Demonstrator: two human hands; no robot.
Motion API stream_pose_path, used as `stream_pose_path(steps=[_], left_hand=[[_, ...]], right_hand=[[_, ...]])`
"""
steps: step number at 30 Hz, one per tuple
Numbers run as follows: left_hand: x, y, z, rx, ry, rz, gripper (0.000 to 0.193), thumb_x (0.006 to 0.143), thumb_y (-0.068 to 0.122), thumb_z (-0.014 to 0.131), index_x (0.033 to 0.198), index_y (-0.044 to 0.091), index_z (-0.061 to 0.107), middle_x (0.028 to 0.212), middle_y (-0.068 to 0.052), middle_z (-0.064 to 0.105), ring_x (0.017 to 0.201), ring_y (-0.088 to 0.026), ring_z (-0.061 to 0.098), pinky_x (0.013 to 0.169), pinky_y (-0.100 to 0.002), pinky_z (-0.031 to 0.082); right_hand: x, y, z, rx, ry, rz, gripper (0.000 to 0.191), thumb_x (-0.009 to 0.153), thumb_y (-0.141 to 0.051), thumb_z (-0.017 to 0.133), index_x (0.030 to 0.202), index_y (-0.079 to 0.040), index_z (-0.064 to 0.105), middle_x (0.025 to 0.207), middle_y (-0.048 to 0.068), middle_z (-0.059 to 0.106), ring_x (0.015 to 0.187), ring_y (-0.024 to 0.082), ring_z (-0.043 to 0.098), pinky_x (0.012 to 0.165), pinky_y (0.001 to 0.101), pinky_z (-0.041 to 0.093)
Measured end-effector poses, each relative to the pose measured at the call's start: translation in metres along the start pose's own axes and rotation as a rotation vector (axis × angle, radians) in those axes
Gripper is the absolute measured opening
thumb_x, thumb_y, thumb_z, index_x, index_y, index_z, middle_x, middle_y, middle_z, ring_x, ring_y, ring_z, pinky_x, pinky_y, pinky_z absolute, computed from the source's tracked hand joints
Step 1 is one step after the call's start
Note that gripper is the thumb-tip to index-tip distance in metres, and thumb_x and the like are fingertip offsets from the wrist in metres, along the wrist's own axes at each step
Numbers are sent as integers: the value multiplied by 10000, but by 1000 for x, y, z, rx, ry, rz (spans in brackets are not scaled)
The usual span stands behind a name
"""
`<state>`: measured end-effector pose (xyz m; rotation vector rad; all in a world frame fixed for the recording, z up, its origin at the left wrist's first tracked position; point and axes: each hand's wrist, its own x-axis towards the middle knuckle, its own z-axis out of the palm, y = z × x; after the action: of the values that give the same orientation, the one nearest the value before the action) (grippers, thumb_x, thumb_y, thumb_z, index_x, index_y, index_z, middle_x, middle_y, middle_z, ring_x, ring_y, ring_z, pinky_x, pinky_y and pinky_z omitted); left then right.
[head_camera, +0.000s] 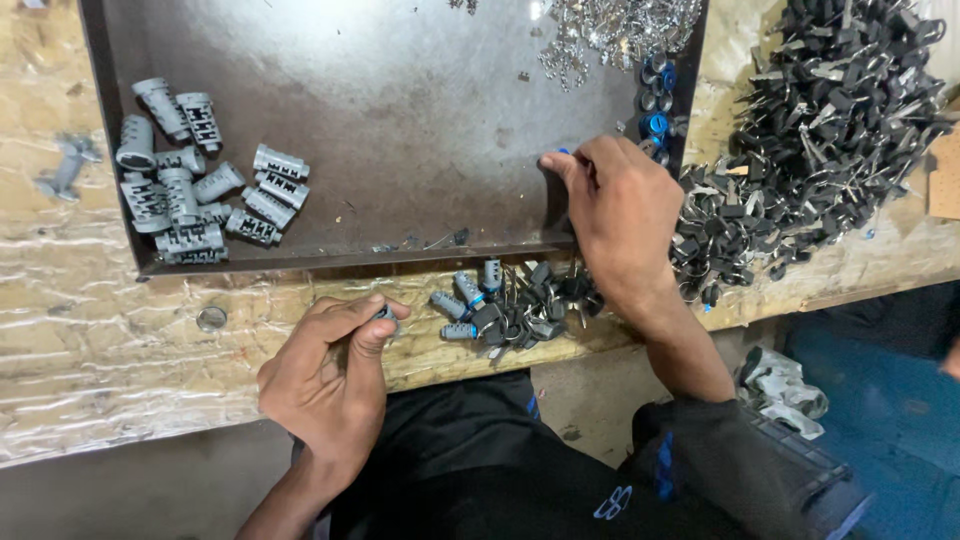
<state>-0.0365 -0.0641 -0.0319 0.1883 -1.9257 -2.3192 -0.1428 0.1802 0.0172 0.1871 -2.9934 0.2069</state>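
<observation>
My left hand (330, 375) is closed around a small grey lock cylinder (384, 313) at the front edge of the wooden bench, only its tip showing. My right hand (620, 205) reaches into the dark metal tray (400, 110), fingertips pinching a tiny blue-tipped part (563, 152) near the tray's right side. Just below that hand lies a small heap of keys and blue-ringed cylinders (510, 305) on the bench edge.
Several grey lock housings (195, 180) are clustered at the tray's left. Small shiny metal bits (615, 30) and blue-capped parts (655, 100) sit in its far right corner. A big pile of black-headed keys (830, 130) covers the bench at right. A loose round washer (211, 318) lies left.
</observation>
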Motion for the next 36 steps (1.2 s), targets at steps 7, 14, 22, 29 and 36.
stream_pose_path(steps=[7, 14, 22, 29, 36], left_hand=[[-8, 6, 3, -119, 2, -112, 93, 1006, -93, 691, 1097, -94, 670, 963, -161, 714, 912, -211, 734, 840, -302, 591], [-29, 29, 35, 63, -298, 130, 131, 873, -82, 776, 971, -56, 693, 913, -149, 749, 780, -157, 698, 668, -267, 549], [-40, 17, 34, -402, -502, -686, 141, 889, -40, 778, 942, -29, 648, 845, -85, 770, 794, -95, 744, 667, -233, 568], [-49, 17, 40, -372, -575, -790, 136, 969, 18, 711, 1066, -75, 733, 879, -105, 760, 807, -105, 722, 705, -244, 601], [-70, 19, 55, -79, -210, -231, 247, 1071, 171, 655, 1079, -68, 718, 960, -106, 729, 765, -121, 647, 684, -231, 513]], right_hand=[[-29, -8, -32, 243, 16, -265, 134, 1046, 34, 701, 1179, 28, 688, 1013, 175, 690, 843, 323, 679, 741, 370, 535], [-102, -37, -47, 691, -25, -477, 246, 850, 125, 761, 1069, 125, 649, 857, 180, 688, 690, 278, 700, 611, 361, 572], [-148, -8, -16, 1018, -163, -467, 466, 741, -61, 893, 1088, 144, 658, 775, 116, 676, 617, 189, 678, 542, 317, 540], [-182, -16, 22, 786, 342, -537, 359, 816, 29, 862, 1071, 155, 645, 778, 109, 610, 590, 173, 632, 488, 303, 483], [-150, -3, 0, 745, 0, -728, 229, 894, 7, 782, 1053, 141, 687, 815, 111, 657, 628, 193, 641, 534, 331, 522]])
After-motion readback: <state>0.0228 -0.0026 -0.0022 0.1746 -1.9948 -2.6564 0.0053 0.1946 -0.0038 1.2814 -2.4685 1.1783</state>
